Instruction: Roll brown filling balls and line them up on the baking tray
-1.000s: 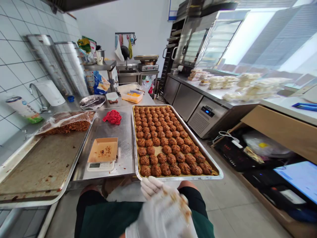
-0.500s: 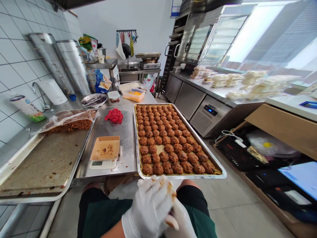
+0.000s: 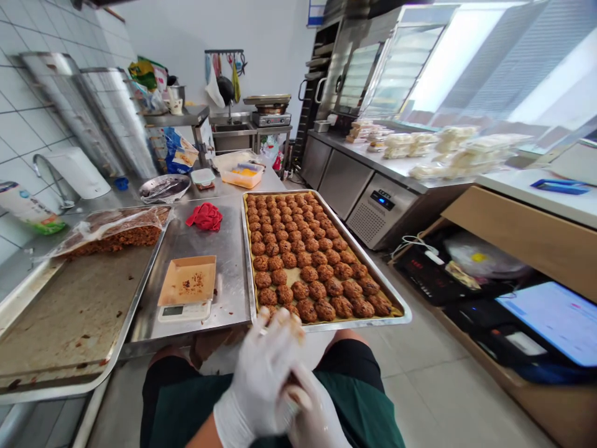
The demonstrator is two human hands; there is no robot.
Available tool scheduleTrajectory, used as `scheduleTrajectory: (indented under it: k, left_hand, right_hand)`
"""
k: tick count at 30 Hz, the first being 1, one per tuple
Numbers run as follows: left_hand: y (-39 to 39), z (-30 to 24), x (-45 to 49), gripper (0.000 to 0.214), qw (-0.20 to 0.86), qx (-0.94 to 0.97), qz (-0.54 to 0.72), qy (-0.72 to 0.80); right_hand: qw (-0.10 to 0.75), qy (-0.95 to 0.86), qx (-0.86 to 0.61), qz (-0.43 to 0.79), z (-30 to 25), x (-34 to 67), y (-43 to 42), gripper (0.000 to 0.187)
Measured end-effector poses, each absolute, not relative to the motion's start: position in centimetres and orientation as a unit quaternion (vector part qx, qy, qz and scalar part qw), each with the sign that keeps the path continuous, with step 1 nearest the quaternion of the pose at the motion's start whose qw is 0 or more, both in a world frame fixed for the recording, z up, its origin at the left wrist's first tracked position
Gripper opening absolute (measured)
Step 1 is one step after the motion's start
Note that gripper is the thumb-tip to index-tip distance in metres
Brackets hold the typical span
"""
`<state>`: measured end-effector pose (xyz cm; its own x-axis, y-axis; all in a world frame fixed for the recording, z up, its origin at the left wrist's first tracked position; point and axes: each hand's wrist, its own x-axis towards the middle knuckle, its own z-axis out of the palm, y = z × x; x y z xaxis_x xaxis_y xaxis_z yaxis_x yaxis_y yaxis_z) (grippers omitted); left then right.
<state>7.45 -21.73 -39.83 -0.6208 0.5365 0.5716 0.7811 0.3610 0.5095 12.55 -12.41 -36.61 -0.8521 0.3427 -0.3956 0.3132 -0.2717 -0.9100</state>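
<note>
In white gloves smeared with brown bits, my left hand (image 3: 265,367) and my right hand (image 3: 314,407) are cupped together above my lap. A ball of brown mixture (image 3: 291,378) shows only as a dark sliver between the palms; the rest of it is hidden. Just beyond my fingertips lies a metal tray (image 3: 405,316) lined with yellowish paper. Rows of brown balls (image 3: 298,244) cover it, with one gap in a row near the front. My left fingers overlap the view of the tray's near edge, and whether they touch it I cannot tell.
On the left, a large tray (image 3: 69,317) carries a heap of brown mixture (image 3: 125,239) under plastic film. A scale (image 3: 184,312) with a crumb-strewn carton (image 3: 189,280) and a red cloth (image 3: 204,216) sit on the steel table (image 3: 228,267). Packed boxes (image 3: 480,152) line the right counter.
My clasped hands have shifted relative to each other, and the dark mixture now shows between them. The whole view has swung slightly, moving the scene leftward.
</note>
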Motion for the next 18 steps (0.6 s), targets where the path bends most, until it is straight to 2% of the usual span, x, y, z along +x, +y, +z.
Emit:
scheduleTrajectory:
  k: [2, 4, 6, 10, 15, 18]
  left_hand:
    - [-23.2, -39.0, 7.0, 0.054, 0.163, -0.366, -0.424, -0.812]
    - [-24.6, -38.4, 7.2, 0.049, 0.183, -0.313, -0.445, -0.819]
    - [-25.3, -38.3, 7.8, 0.052, 0.19, -0.31, -0.424, -0.829]
    - [-25.0, -38.9, 9.1, 0.068, 0.172, -0.358, -0.339, -0.853]
    - [-24.4, -39.2, 9.0, 0.057, 0.123, -0.296, -0.344, -0.883]
    - [-24.0, -38.6, 8.7, 0.058, 0.113, -0.331, -0.31, -0.884]
  right_hand:
    - [-0.016, -0.487, -0.233, 0.841, -35.9, 12.4, -11.0, 0.038]
    - [-0.021, -0.332, -0.21, 0.919, -35.3, 12.2, -10.0, 0.03]
    - [-0.038, -0.225, -0.178, 0.957, -34.9, 12.2, -9.6, 0.03]
    - [-0.058, -0.205, -0.131, 0.968, -35.1, 12.4, -10.2, 0.034]
    - [-0.088, -0.231, -0.119, 0.962, -35.7, 12.6, -10.2, 0.044]
    - [-0.031, -0.258, -0.127, 0.957, -34.9, 12.4, -9.9, 0.036]
